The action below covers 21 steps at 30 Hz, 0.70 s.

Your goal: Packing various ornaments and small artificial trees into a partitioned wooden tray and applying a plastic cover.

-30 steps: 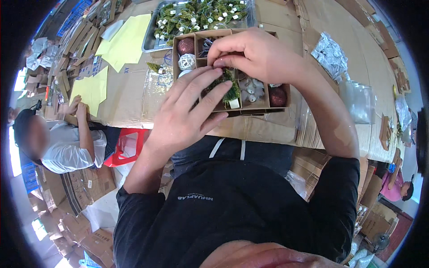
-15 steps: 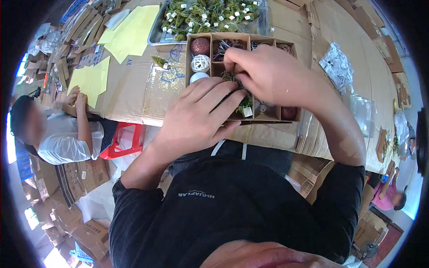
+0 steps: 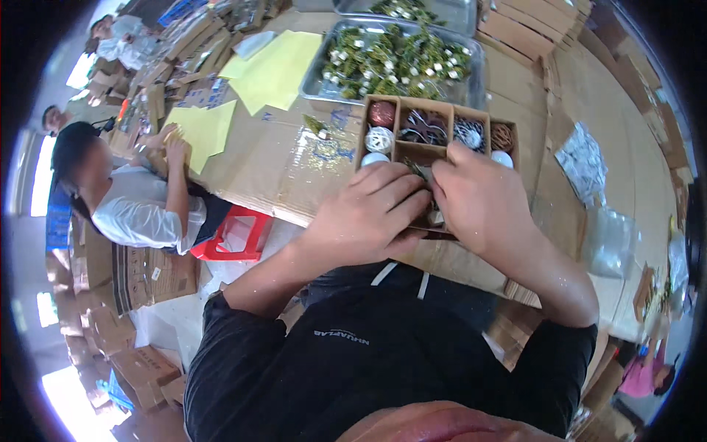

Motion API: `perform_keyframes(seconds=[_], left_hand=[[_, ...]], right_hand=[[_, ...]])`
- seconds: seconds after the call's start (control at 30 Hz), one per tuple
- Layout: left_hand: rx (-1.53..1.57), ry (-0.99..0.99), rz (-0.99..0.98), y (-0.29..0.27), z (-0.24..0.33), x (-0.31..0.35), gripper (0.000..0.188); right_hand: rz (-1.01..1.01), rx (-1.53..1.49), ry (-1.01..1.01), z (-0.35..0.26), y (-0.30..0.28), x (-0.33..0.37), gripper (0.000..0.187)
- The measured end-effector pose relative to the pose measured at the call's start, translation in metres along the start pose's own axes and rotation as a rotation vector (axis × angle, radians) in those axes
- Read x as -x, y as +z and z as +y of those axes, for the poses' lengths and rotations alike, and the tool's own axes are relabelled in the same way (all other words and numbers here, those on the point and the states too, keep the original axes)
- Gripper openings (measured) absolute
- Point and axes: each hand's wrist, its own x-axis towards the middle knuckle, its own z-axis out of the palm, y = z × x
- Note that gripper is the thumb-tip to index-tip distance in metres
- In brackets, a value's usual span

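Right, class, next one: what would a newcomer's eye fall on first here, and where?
Probably the mass of small green tree-like pieces with whitish bases, in the nearer metal tray at the top. Next, just below it, the divided cardboard box, with a glittery reddish ball in its far left corner and the left hand and right hand at its near part. Then the bright yellow sheets, left of the tray.
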Motion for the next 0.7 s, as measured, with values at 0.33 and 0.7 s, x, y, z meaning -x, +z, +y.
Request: perform_keyframes(seconds=[0.33,0.7], left_hand=[[0.038,0.023,0.052,0.011,-0.003,0.008,0.041],[-0.005,0.040,0.023,0.009,-0.002,0.004,0.036]], right_hand=[[-0.288,0.086,-0.064,-0.009,-0.014,0.000,0.016],[-0.474,0.145,-0.138,-0.016,-0.026,0.002,0.019]])
